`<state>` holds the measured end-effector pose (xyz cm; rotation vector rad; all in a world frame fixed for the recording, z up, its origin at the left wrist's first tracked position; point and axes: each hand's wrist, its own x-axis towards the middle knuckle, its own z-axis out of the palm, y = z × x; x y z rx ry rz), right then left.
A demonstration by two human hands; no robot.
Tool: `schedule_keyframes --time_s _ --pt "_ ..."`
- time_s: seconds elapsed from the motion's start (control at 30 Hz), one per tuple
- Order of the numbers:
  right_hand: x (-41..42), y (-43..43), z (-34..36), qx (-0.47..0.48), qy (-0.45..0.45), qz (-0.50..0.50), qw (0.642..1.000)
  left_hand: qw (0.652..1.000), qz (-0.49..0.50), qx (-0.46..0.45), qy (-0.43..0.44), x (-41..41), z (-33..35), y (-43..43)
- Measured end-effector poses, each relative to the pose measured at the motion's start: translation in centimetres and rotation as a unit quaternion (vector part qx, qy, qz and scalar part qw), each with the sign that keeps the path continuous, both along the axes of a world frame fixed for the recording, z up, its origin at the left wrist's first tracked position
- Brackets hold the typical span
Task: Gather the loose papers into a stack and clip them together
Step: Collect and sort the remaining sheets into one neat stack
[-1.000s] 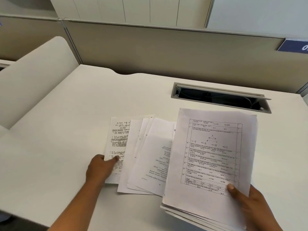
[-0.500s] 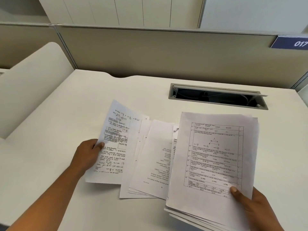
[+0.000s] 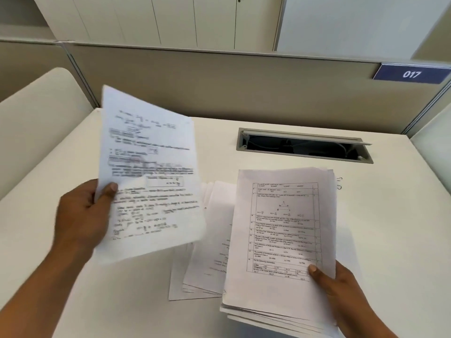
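Left hand (image 3: 83,215) pinches one printed sheet (image 3: 151,172) by its left edge, thumb on top, raised above the desk (image 3: 73,301); its print is blurred. Right hand (image 3: 341,289) grips one stack (image 3: 280,228) at its near right corner, thumb on the top page, by the desk's near edge. One fan of loose sheets (image 3: 210,252) lies flat mid-desk, partly under the stack; count unclear. Wire clips (image 3: 339,182), seemingly two, lie beside the stack's far right corner. One cable slot (image 3: 302,145) sits toward the far edge.
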<state>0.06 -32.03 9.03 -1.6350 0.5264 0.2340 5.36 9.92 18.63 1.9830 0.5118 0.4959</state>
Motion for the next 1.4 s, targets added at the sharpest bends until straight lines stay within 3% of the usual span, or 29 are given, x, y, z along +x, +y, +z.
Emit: schedule_keyframes --time_s 0.17,0.3,0.67,0.87,0.93,1.03,1.1,1.23,1.3,1.4 --pt "0.5 1.5 0.9 0.012 0.005 0.016 1.0 0.975 -0.105 -0.191 0.043 -1.1 -1.7 -6.7" --pt "0.6 2.7 2.0 0.028 0.002 0.047 0.999 0.946 -0.136 -0.272 0.11 -2.8 -3.2 -11.2" --pt "0.0 3.6 4.0 0.054 0.007 0.1 0.994 0.946 -0.151 -0.23 0.169 -3.6 -5.6 -13.5" --pt "0.3 3.9 4.5 0.05 0.009 0.097 0.994 0.967 -0.092 -0.175 0.162 -3.2 -5.9 -13.3" --pt "0.5 3.9 4.7 0.058 0.011 0.099 0.993 0.954 -0.092 -0.228 0.173 -3.0 -6.0 -13.0" --pt "0.9 3.7 4.7 0.076 0.004 0.114 0.991 0.88 -0.156 -0.384 0.233 -2.8 -5.6 -12.7" --pt "1.1 3.8 5.1 0.07 -0.001 0.127 0.989 0.849 -0.198 -0.417 0.258 -3.0 -5.5 -12.8" --pt "1.6 3.7 5.0 0.013 -0.008 0.099 0.995 0.863 -0.188 -0.407 0.232 -3.0 -6.0 -13.5" --pt "1.9 3.5 4.4 0.04 0.015 0.057 0.997 0.87 -0.178 -0.405 0.217 -3.0 -6.1 -13.8" --pt "2.1 3.7 4.3 0.091 -0.022 0.052 0.994 0.875 -0.174 -0.404 0.2 -3.0 -6.1 -14.1"
